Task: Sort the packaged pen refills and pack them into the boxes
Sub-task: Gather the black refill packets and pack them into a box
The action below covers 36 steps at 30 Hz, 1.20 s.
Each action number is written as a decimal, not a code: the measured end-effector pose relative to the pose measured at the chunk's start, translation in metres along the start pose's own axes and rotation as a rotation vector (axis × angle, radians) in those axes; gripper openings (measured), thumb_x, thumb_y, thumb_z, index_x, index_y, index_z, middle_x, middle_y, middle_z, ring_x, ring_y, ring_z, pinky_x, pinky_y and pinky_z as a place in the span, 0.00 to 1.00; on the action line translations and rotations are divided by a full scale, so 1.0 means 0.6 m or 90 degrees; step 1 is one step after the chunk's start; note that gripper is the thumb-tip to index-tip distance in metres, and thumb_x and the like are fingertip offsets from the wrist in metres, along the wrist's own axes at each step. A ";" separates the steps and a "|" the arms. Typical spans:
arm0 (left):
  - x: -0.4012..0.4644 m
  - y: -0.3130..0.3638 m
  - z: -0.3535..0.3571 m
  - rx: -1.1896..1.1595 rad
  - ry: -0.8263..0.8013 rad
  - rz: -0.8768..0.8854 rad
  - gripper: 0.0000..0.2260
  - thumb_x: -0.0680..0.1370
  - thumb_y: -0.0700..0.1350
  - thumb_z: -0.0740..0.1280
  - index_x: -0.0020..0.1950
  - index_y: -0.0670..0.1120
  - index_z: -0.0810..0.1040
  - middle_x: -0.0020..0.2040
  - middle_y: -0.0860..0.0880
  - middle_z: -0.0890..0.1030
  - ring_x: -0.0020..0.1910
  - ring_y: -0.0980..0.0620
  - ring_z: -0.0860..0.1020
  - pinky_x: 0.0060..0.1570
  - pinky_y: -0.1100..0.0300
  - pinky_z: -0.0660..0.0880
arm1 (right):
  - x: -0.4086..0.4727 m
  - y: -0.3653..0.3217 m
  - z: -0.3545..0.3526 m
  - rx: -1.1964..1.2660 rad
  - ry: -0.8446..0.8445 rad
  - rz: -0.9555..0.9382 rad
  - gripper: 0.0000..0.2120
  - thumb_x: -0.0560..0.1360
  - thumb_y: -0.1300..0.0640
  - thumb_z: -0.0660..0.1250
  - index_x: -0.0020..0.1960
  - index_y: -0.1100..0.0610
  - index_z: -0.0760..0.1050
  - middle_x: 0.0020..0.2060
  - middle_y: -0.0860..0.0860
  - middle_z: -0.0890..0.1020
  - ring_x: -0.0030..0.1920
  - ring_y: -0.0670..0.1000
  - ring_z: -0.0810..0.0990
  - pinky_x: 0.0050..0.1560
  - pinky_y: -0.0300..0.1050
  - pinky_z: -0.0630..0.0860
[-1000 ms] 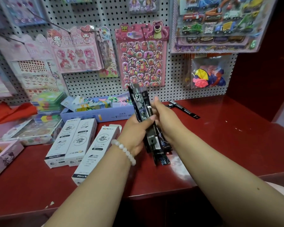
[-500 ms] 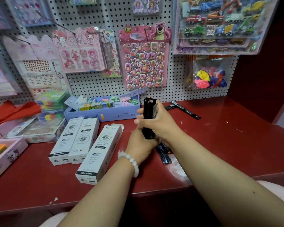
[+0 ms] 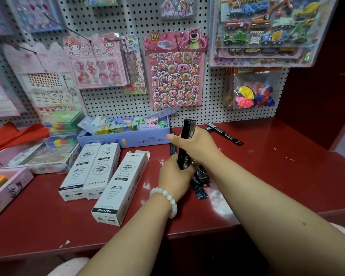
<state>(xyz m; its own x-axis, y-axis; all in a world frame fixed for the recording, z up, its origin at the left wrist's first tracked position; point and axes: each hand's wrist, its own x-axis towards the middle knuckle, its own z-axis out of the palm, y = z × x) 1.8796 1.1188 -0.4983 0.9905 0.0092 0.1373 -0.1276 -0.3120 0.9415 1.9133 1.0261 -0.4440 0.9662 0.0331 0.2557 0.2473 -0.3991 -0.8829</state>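
While both hands meet over the glossy red counter (image 3: 267, 166), we see a slim stack of black refill packs (image 3: 185, 144) standing almost upright between them, shiny plastic sleeves with pale print, long and flat. Our right hand (image 3: 195, 145) wraps the stack's upper half, fingers curled round it and thumb stretched out to the left. Our left hand (image 3: 173, 174) cups the lower end, fingers closed round the bottom of the packs, a bead bracelet (image 3: 165, 198) of smooth white beads on the wrist. More black packs (image 3: 199, 182) lie flat on the counter just under the hands, and two loose ones (image 3: 223, 133) sit further back near the perforated pegboard (image 3: 112, 100). To the left we have three long white cardboard boxes: a pair (image 3: 90, 170) lying side by side, touching, and a third box (image 3: 122, 186) nearer us with its far flap open. Behind them sits a lavender carton (image 3: 124, 139) full of colourful paper items.
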 end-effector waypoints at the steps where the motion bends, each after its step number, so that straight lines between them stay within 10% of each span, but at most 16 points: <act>1: -0.001 0.001 -0.001 -0.050 -0.032 -0.006 0.03 0.74 0.41 0.68 0.43 0.43 0.75 0.34 0.45 0.81 0.30 0.50 0.77 0.31 0.59 0.71 | -0.001 -0.001 -0.005 0.002 -0.055 0.004 0.21 0.70 0.43 0.72 0.37 0.60 0.69 0.33 0.52 0.73 0.36 0.50 0.72 0.39 0.45 0.68; 9: -0.006 0.001 -0.018 -0.382 -0.235 -0.101 0.10 0.74 0.44 0.67 0.53 0.40 0.76 0.33 0.45 0.80 0.30 0.51 0.79 0.32 0.59 0.78 | -0.002 0.024 -0.033 0.181 -0.106 0.060 0.12 0.79 0.52 0.63 0.41 0.59 0.74 0.32 0.59 0.74 0.23 0.50 0.66 0.25 0.41 0.64; 16: 0.002 -0.006 -0.027 -0.403 -0.159 -0.183 0.15 0.77 0.44 0.66 0.57 0.35 0.75 0.38 0.42 0.81 0.31 0.50 0.81 0.32 0.58 0.80 | 0.015 0.031 -0.049 0.232 0.074 0.069 0.05 0.75 0.56 0.69 0.42 0.56 0.81 0.27 0.48 0.79 0.24 0.45 0.71 0.26 0.37 0.67; 26: 0.004 -0.013 -0.021 -0.465 -0.239 -0.229 0.30 0.70 0.66 0.60 0.51 0.39 0.76 0.33 0.45 0.74 0.27 0.51 0.73 0.27 0.61 0.72 | 0.009 0.042 -0.025 0.302 -0.057 0.098 0.11 0.74 0.59 0.69 0.34 0.58 0.72 0.26 0.55 0.70 0.17 0.44 0.62 0.16 0.33 0.58; 36: -0.004 -0.007 -0.031 -0.463 -0.310 -0.226 0.06 0.73 0.42 0.69 0.46 0.42 0.75 0.34 0.47 0.77 0.30 0.52 0.77 0.29 0.60 0.76 | 0.013 0.057 0.009 0.306 0.107 0.121 0.25 0.58 0.44 0.79 0.46 0.53 0.70 0.43 0.56 0.79 0.40 0.53 0.78 0.41 0.50 0.76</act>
<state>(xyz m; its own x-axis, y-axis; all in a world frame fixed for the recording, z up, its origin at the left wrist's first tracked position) 1.8765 1.1377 -0.4966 0.8695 -0.4586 -0.1836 0.3474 0.3034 0.8873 1.9296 1.0176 -0.4742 0.9820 -0.1613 0.0984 0.1126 0.0813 -0.9903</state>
